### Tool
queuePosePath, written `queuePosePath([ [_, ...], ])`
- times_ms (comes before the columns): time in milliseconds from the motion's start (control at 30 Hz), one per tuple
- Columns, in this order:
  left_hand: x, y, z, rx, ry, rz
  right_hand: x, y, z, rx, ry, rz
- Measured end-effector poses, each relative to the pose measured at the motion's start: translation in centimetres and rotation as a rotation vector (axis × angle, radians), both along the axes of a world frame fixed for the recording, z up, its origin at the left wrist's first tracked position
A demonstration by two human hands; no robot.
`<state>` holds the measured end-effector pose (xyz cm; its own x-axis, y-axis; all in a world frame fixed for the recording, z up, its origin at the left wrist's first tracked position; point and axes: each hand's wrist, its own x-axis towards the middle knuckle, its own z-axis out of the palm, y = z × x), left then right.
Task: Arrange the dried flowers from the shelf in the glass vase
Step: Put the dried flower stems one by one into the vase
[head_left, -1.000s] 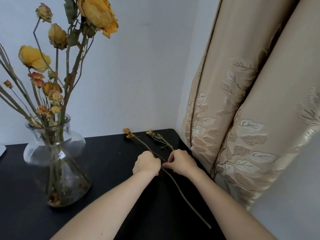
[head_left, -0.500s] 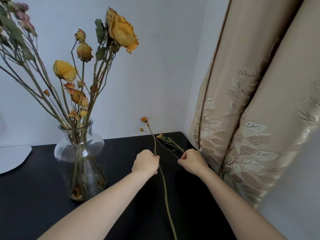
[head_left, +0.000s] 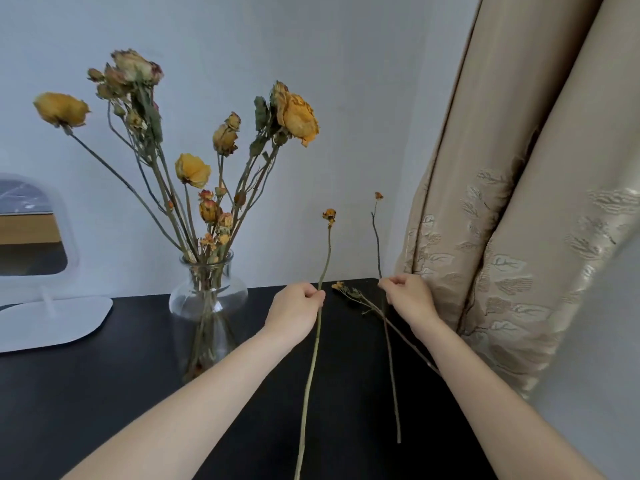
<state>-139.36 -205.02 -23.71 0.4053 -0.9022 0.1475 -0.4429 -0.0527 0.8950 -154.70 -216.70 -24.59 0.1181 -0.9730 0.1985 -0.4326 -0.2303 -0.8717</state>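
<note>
While the mirror (head_left: pixel 41 258) sits idle at far left, we read this as the pick-up step of the task: two stems lifted, none yet placed. The glass vase (head_left: pixel 207 299) stands on the black surface (head_left: pixel 104 393) left of centre, already holding a spread of dried flowers (head_left: pixel 194 171), yellow heads splaying wide. Next right, the left hand (head_left: pixel 298 311) has its fingers clenched round a pale stem (head_left: pixel 313 355), held near upright, small orange bud on top, lower end running out of view at the bottom. Further right, one more sprig (head_left: pixel 349 292) lies flat on the surface between the hands. Then the right hand (head_left: pixel 408 299), fingers pinching a thinner dark stem (head_left: pixel 377 244), also upright, tiny bud at its tip, close beside the curtain (head_left: pixel 519 237).

Next move, we judge: swing the left stem over to the vase mouth and thread its lower end down between crowded stems; brittle heads may snap or catch.

Against half a second ago: the right hand was low at the surface, its stem not raised; now both stems stand up. The view has shifted too, so the vase sits more central and the mirror shows.
</note>
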Motion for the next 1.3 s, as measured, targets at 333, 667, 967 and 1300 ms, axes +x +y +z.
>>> queuePosePath([
  [333,2.3,7.4,1.9,-0.143,-0.208,-0.074,2.8,6.0,6.1,-0.169,-0.331,0.154],
  [667,6.3,15.1,6.3,-0.349,-0.219,-0.12,5.5,11.8,10.1,-0.3,-0.537,0.295],
  [967,8.8,16.9,11.2,-0.604,-0.225,0.101,7.7,14.9,14.1,-0.436,-0.605,0.374],
  [1300,8.9,14.7,15.6,-0.723,-0.185,0.205,11.4,16.4,18.2,-0.576,-0.614,0.44],
])
